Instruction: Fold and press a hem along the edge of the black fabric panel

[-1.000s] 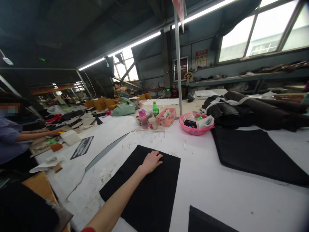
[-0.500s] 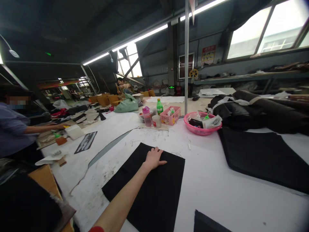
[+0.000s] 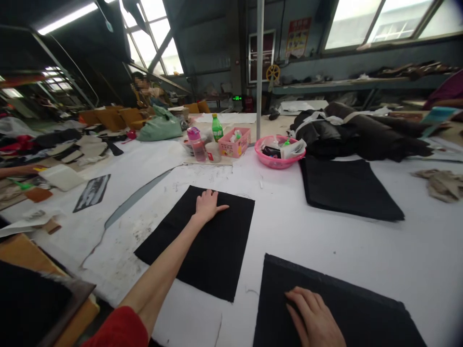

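Work surface: white sheet (image 3: 289, 231) beneath both hands, smooth, with grey smudges left of the left hand and a long ragged slit.
Black stack: dark layered fabric (image 3: 347, 188), flat, slanted-sided, beyond the right hand.
Basin: round pink plastic basin (image 3: 278, 163), filled with small items, beyond and to the right of the left hand.
Box: pink printed box (image 3: 231, 150), boxy, beyond the left hand; green bottle (image 3: 217, 129) just behind it.
Rag: crumpled beige cloth (image 3: 443, 185), far right of the right hand.
Left panel: matte black fabric (image 3: 220, 241), four-sided, thin, lying flat under the left hand.
Right panel: black fabric (image 3: 347, 308), a raised-looking strip along its far edge, under the right hand, cut off by the view.
Left hand: palm down (image 3: 207, 205) near the panel's far edge, fingers together, thumb spread, pressing rather than gripping.
Right hand: fingers curled (image 3: 314, 318), thumb near the forefinger; cannot tell whether fabric is pinched.
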Demonstrator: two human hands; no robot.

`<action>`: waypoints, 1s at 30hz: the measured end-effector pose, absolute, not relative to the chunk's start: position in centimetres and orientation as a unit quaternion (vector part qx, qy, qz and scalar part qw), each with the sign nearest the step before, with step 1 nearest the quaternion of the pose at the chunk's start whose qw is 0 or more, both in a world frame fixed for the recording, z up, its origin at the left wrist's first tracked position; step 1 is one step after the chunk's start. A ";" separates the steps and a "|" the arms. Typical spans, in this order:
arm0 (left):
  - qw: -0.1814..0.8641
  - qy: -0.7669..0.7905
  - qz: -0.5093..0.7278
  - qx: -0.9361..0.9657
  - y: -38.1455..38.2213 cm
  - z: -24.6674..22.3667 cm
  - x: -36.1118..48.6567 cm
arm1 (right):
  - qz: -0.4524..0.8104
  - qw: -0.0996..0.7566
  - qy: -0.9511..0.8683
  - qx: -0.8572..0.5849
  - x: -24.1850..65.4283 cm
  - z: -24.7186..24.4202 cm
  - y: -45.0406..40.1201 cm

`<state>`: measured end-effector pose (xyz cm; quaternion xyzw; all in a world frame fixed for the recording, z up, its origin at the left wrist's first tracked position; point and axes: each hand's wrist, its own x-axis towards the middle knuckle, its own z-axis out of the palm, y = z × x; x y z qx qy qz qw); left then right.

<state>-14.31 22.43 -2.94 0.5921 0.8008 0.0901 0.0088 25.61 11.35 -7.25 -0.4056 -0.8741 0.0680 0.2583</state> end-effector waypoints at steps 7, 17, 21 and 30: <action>0.111 0.657 0.150 0.731 14.1 -1.2 -3.8 | 0.066 0.203 -0.872 -0.441 24.2 -4.4 12.6; 0.146 0.505 0.180 0.831 4.8 -5.2 5.6 | 0.088 0.147 -0.886 -0.430 23.2 -5.8 15.3; 0.122 0.507 0.182 0.833 3.8 -5.7 5.4 | 0.099 0.159 -0.887 -0.423 23.2 -5.8 14.8; 0.099 0.531 0.201 0.817 2.0 -6.2 6.1 | 0.084 0.182 -0.892 -0.404 22.9 -5.8 15.2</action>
